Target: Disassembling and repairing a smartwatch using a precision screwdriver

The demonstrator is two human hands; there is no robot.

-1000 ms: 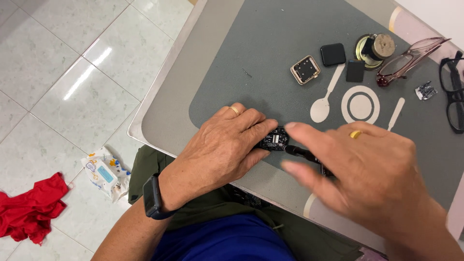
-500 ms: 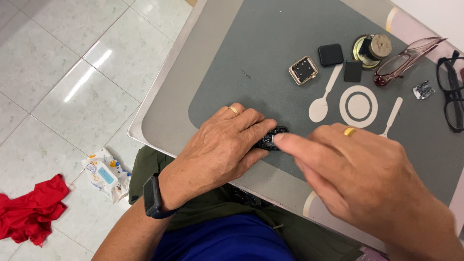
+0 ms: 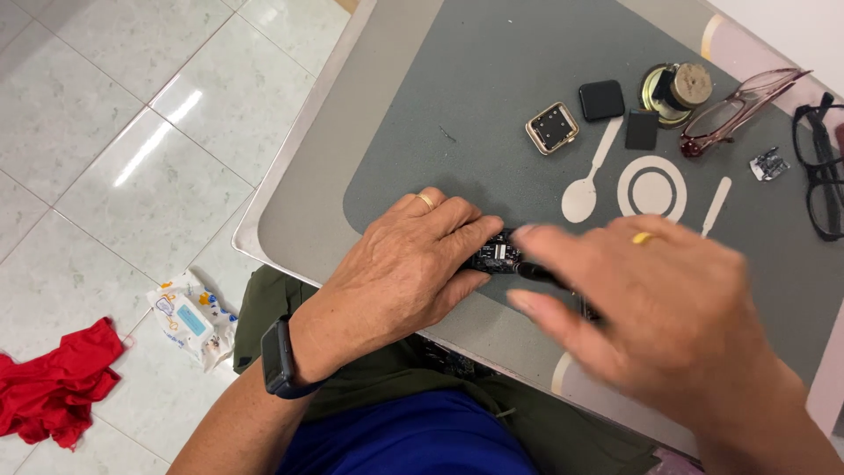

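- Head view: hands meet near the front edge of the desk, a pale smooth top covered by a matt grey-green mat with a fine grainy texture.
- Left hand lies knuckles up, a gold ring on one finger, its fingers drawn together and clamped on a small black circuit board with tiny shiny parts; the board sits on the mat close to the front edge, between both hands.
- Right hand is blurred; its fingers are curled about a thin dark tool whose tip is at the board. How tightly it grips I cannot tell.
- A black wristband wraps the left wrist.
- Toward the far edge lie a square metal-rimmed case, two flat black squares, a round brass-coloured roll and pink-framed glasses.
- Black-framed glasses rest at the right edge, with a crumpled foil scrap just beside them.
- The mat bears pale printed shapes: a spoon, a ring and a stick.
- Below on the glossy tiled floor lie a red cloth and a soft white packet.
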